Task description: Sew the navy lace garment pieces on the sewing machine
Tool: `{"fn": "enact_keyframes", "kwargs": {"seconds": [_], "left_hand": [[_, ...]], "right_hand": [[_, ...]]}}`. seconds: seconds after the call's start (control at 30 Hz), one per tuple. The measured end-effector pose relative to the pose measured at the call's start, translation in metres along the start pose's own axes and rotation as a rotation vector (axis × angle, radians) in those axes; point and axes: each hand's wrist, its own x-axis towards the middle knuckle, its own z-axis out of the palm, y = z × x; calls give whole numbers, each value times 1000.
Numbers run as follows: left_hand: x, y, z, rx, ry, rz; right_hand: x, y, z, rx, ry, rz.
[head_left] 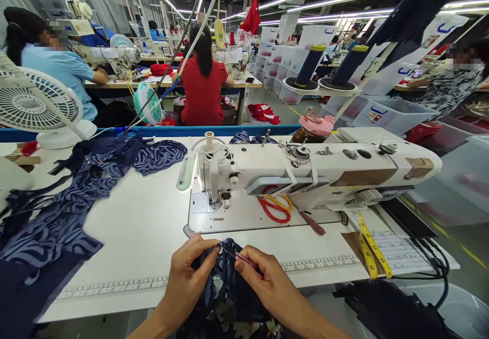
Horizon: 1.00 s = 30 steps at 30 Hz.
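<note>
Just in front of the sewing machine, at the table's near edge, my left hand (193, 267) pinches the upper edge of a navy patterned fabric piece (219, 272) between thumb and fingers. My right hand (263, 272) grips a slim pink-handled tool (245, 259), whose dark, narrow end points left and meets the fabric near my left fingertips. Its exact kind is hard to make out. Below both hands the cloth hangs in folds over my lap. The white sewing machine (324, 168) stands beyond, with its needle area (216, 201) behind my left hand.
Navy patterned fabric (72, 201) covers the table's left side. Red-and-yellow-handled scissors (275, 209) and a brown-handled tool (311, 222) lie under the machine arm. A yellow tape measure (369, 247) lies at right. Thread cones (310, 66) stand behind. Co-workers sit at machines further back.
</note>
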Motion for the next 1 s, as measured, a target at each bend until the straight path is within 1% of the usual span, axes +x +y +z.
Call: {"fn": "enact_keyframes", "kwargs": {"seconds": [0.13,0.2,0.23,0.3,0.33,0.4,0.47,0.5,0.53,0.57,0.6,0.63,0.67,0.7,0.73,0.77,0.8,0.83,0.87,0.9,0.93,1.0], "left_hand": [[-2,0,1,20,-14,-7],[-2,0,-1,28,-16,-18],[-2,-1,-2,32,-16,-27],[1,-2,-6,42,-27,-76],[4,-3,-9,40,-45,-122],[9,-5,-12,-6,-96,-258],[12,-5,-15,-86,-146,-392],[12,-5,-16,-117,-159,-431],[12,-5,-18,-134,-165,-447],[12,-4,-20,-139,-171,-445],[11,-2,-23,-139,-182,-435],[12,-1,-27,-139,-210,-426],[14,1,-32,-136,-258,-423],[17,3,-37,-122,-315,-420],[22,3,-41,-86,-368,-410],[28,3,-45,-34,-402,-392],[35,1,-47,27,-414,-368],[42,-1,-46,83,-405,-343],[49,-6,-44,125,-385,-321],[55,-11,-40,152,-372,-306],[60,-16,-35,171,-367,-298],[65,-25,-27,212,-374,-287]], "right_hand": [[-2,-2,3,6,-1,-20],[0,-1,-2,-37,28,-31],[3,1,-7,-94,57,-37],[14,7,-21,-304,144,-38],[21,11,-28,-452,197,-22],[36,18,-40,-776,320,25],[44,22,-42,-1006,440,13],[45,22,-39,-1041,473,-36],[42,22,-33,-1012,470,-104],[38,22,-26,-933,422,-172],[32,21,-19,-829,329,-222],[26,20,-14,-725,202,-236],[22,18,-12,-646,70,-220],[20,16,-14,-609,-37,-185],[20,13,-18,-620,-86,-141],[23,9,-24,-680,-63,-111],[27,4,-30,-774,30,-112],[33,0,-34,-873,157,-149],[38,-4,-35,-934,259,-226],[42,-7,-33,-944,298,-329],[45,-8,-26,-915,278,-439],[47,-3,-6,-800,112,-609]]}}
